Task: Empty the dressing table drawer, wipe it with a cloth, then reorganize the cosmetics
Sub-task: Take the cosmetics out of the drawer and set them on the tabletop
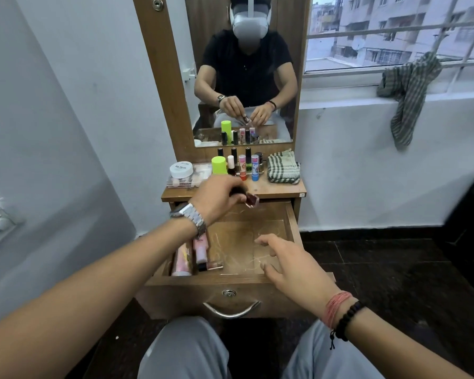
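My left hand (216, 195) pinches a small square glass nail polish bottle (251, 201), dark red, tilted over the back of the open scratched wooden drawer (292, 222). My right hand (288, 263) hovers over the drawer's front right, fingers loosely spread, holding nothing. Pink plastic tubes (192, 255) lie in the drawer's left front corner. On the wooden tabletop (279, 187): a folded green-checked cloth (283, 167), a lime-green cylindrical cap (219, 165), a round white tub (181, 170) whose label probably reads "NAIL POLISH".
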